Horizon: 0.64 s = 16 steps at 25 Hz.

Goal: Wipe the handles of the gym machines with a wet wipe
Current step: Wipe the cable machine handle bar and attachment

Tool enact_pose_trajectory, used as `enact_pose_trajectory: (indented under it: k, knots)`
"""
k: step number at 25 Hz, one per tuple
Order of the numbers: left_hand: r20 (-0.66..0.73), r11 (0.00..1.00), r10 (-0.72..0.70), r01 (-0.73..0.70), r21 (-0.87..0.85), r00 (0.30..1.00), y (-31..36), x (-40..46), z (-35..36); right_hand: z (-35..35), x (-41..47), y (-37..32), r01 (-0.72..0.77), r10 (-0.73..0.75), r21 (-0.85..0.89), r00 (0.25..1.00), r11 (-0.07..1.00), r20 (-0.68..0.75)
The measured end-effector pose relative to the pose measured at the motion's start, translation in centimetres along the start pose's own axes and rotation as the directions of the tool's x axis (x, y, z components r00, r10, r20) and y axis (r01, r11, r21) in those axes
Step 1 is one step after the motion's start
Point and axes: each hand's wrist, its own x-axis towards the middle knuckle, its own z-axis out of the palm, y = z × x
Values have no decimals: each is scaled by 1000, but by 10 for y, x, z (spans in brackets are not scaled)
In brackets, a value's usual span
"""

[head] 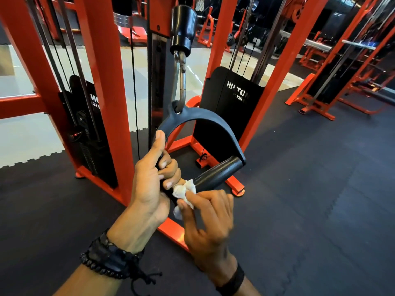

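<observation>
We see the left hand [149, 180] grasping the black stirrup-shaped cable handle [218, 174] at its near end; just beside it, the right hand [210, 223] pinches a crumpled white wet wipe [183, 192] against the bar.

Wet wipe [184, 192] against black handle [218, 175]

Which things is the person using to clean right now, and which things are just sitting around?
Being used:
- wipe, pinched by the right hand
- handle, gripped by the left hand
- hook that the handle hangs from

Just sitting around:
- orange frame
- black weight cover
- other machines at the back
- floor mats
</observation>
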Motion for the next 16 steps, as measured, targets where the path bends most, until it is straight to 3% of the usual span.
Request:
enact_pose_trajectory:
  k: [2, 6, 8, 12, 14, 16]
  knots:
    - [15, 999, -15, 15, -38, 1000, 0, -1, 1, -9, 15, 24, -29, 26, -45, 997, 999, -78]
    - [31, 999, -20, 21, -29, 999, -2, -3, 4, -25, 50, 78, -339, 299, -92, 907, 936, -298]
    - [28, 999, -23, 25, -39, 999, -2, -1, 3, -16, 35, 59, -312, 299, -6, 918, 950, -259]
    - [34, 998, -34, 36, -53, 999, 0, 2, 0, 4, -21, 3, -51, 54, 54, 997, 997, -59]
    - [41, 998, -36, 39, -58, 999, 1, 2, -1, 2, -9, 14, -58, 62, 44, 994, 997, -89]
    - [54, 997, -34, 37, -61, 998, 0, 2, 0, -6, 16, 41, -183, 173, -27, 960, 983, -219]
